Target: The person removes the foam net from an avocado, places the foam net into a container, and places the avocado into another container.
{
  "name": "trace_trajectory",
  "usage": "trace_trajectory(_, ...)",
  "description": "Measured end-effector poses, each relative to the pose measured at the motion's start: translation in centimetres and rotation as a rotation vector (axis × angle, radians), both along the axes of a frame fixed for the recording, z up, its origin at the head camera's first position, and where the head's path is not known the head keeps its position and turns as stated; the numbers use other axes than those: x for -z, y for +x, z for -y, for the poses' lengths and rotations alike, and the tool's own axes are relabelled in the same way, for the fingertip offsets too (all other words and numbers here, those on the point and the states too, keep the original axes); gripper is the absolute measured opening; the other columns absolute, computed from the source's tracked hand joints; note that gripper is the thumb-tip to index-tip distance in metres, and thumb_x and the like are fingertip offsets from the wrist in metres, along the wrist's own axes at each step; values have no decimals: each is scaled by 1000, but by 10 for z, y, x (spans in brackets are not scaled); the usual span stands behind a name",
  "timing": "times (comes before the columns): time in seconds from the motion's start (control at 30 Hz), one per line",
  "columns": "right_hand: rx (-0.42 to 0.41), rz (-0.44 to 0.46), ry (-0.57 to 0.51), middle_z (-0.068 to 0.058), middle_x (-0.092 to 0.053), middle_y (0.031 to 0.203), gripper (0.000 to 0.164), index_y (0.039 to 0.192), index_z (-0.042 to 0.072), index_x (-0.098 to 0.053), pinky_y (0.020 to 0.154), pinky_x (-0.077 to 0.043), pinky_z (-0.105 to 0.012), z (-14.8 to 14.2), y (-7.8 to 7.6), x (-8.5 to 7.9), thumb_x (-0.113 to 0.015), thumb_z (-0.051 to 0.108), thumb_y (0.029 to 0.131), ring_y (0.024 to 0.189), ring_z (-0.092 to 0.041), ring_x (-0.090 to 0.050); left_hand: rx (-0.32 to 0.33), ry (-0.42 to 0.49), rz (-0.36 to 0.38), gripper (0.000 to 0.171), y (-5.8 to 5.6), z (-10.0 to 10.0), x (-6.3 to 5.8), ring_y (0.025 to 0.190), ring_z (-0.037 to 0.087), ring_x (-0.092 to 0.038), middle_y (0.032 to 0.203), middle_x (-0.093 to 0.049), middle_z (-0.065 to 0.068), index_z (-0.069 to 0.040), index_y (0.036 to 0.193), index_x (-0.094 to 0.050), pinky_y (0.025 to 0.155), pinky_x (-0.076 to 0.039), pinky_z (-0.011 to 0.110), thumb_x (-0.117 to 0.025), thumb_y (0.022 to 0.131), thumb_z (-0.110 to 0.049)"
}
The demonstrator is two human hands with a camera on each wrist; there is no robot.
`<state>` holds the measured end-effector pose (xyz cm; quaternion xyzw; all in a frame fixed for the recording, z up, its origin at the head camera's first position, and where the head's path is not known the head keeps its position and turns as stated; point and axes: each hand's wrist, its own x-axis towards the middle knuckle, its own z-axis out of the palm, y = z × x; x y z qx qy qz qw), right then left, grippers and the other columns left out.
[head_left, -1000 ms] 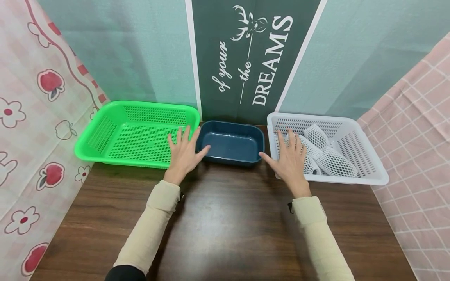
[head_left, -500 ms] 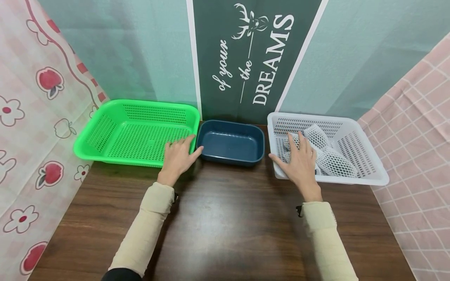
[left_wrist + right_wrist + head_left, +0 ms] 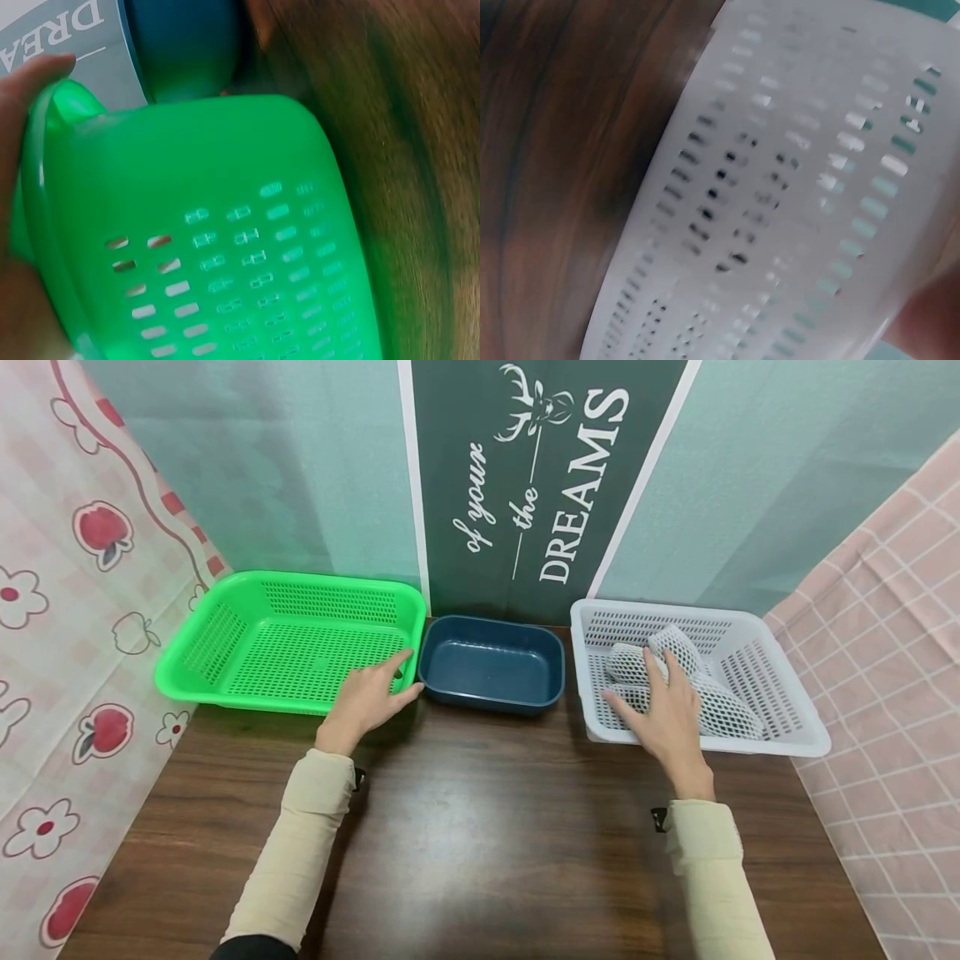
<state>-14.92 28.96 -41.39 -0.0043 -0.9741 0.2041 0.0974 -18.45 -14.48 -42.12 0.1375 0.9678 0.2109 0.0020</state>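
Looking down from the head view onto a brown wood-grain worktop (image 3: 480,835), with three containers in a row: a green plastic basket (image 3: 300,660) at left, a dark blue tray (image 3: 491,672) in the middle, a white plastic basket (image 3: 772,693) at right. Seeing in the white basket several mesh-covered bundles (image 3: 729,708), white, rounded and elongated, with a coarse netted texture, lying against one another. Smooth, glossy and solid-walled in the tray, with rounded corners; pierced with rows of small openings in both baskets. Reaching over the near right corner of the green basket with the left hand (image 3: 367,693), fingers inside the rim, thumb stretched apart toward the tray; cannot tell how firmly the fingers touch. Holding the right hand (image 3: 669,714) over the near side of the white basket, thumb and fingers wide apart above the mesh-covered bundles; cannot tell about contact there. Seeing behind the row a teal cloth (image 3: 360,485) with a dark green panel lettered in white. Passing to the left wrist view, finding the green basket's smooth outer wall, cut with oblong slots, with one digit of the left hand reaching past the rim and part of the blue tray beyond. Finding in the right wrist view, blurred, the white basket's slotted wall beside wood grain, with only a sliver of the right hand at lower right; cannot tell the spread of the fingers from there.
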Motion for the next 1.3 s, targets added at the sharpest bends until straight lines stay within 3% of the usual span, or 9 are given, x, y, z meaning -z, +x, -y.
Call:
trace_trajectory(0.1,8,2,-1,-24,-15,163,92,160,15,-20,110,-16,-74,-7,2,1,-63,57,90,147,-50,-20,21,45,41,67,0,3,-1,82,30,-68,118,-71,14,-18,152,-40,71,-53,44,-61,95,-46)
trace_trajectory(0.33,0,2,-16,-27,-13,163,82,159,12,-21,108,-17,-76,-27,1,2,-59,47,95,145,-55,-19,46,124,66,65,1,5,-2,102,36,-68,120,-69,16,-17,151,-43,86,-53,51,-63,95,-44)
trace_trajectory(0.63,-61,66,-73,-32,-19,159,82,157,6,-23,107,-18,-77,-39,-4,-3,-64,38,95,142,-58,-20,33,165,98,64,-1,4,-1,104,33,-69,121,-69,15,-19,150,-44,88,-53,51,-63,95,-45)
trace_trajectory(0.83,-122,207,-162,-30,-21,160,86,158,7,-23,108,-22,-74,-49,-9,-8,-71,35,92,144,-55,-21,26,185,116,63,-2,6,0,104,32,-69,120,-68,15,-20,150,-44,88,-53,51,-63,95,-46)
trace_trajectory(1.07,-131,275,-181,-28,-39,152,85,154,8,-33,101,-36,-69,-55,-13,-7,-75,39,88,135,-52,-39,26,201,110,63,-2,6,2,105,34,-68,120,-68,16,-21,149,-44,89,-53,51,-64,95,-44)
trace_trajectory(1.17,-132,286,-179,-29,-47,144,81,151,6,-39,101,-38,-67,-54,-14,-6,-77,37,86,131,-50,-44,21,199,119,63,-3,6,2,106,34,-68,121,-68,15,-22,150,-44,89,-53,51,-64,94,-45)
trace_trajectory(1.3,-120,343,-191,-30,-48,143,79,149,4,-40,102,-39,-66,-53,-17,-6,-79,31,86,129,-51,-45,19,200,129,64,-2,6,1,107,34,-67,123,-67,16,-22,150,-43,91,-52,52,-64,94,-46)
